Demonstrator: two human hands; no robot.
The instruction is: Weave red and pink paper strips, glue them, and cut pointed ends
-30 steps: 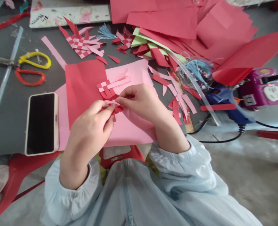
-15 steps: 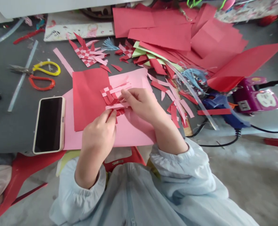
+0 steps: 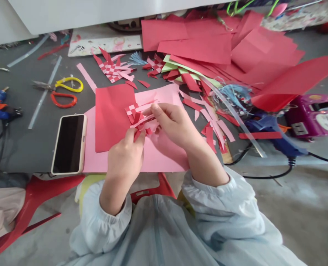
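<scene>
A small red-and-pink woven paper piece (image 3: 132,111) lies over a red sheet (image 3: 114,118) and a pink sheet (image 3: 164,159). My left hand (image 3: 127,155) is closed at its lower edge, thumb and fingers pinching its red strips. Between the thumb and forefinger of my right hand (image 3: 177,127) is a pink paper strip (image 3: 143,120), raised and slightly bent across the weave. The right fingers partly hide the strip ends.
Scissors (image 3: 64,92) and a phone (image 3: 68,144) lie to the left. A finished-looking woven piece (image 3: 112,70) sits behind. Red sheets (image 3: 194,48) pile at the back; paper scraps (image 3: 215,127), a blue glue gun (image 3: 271,133) and a purple power socket (image 3: 313,114) are at right.
The pink strip, flat across the weave before, is now lifted and bent by my right hand. Both hands stay close together at the piece. The camera view has swung a little left.
</scene>
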